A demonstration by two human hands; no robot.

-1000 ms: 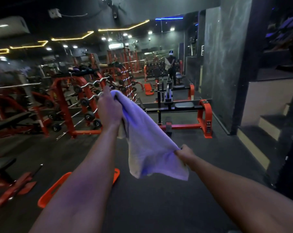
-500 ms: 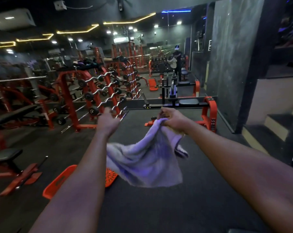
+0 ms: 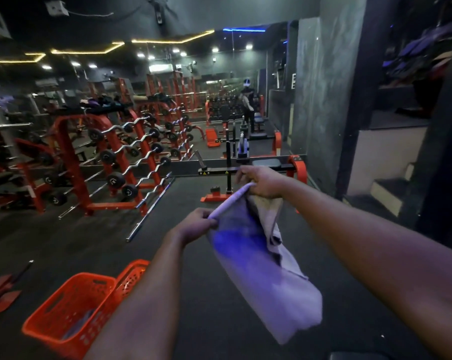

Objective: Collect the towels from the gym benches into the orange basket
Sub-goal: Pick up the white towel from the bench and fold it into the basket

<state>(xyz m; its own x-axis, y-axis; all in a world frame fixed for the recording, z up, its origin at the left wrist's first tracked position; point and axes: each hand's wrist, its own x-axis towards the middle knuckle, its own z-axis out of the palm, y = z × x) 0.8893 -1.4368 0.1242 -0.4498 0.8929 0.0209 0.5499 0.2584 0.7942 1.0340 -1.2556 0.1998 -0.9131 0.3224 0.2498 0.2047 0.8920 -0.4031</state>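
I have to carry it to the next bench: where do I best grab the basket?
Probably hook fingers from above into a handle slot under the rim of the basket: it stands upright on the floor, top open. The left hand and right hand both hold the towel, so free one first.

Soft cloth towel (image 3: 261, 268), perforated glossy plastic basket (image 3: 64, 315)

Left hand (image 3: 196, 224) drops to centre, right hand (image 3: 263, 181) rises to 1 o'clock; towel (image 3: 266, 281) now hangs doubled toward 5 o'clock; orange basket (image 3: 48, 339) comes fully into view at 7 o'clock.
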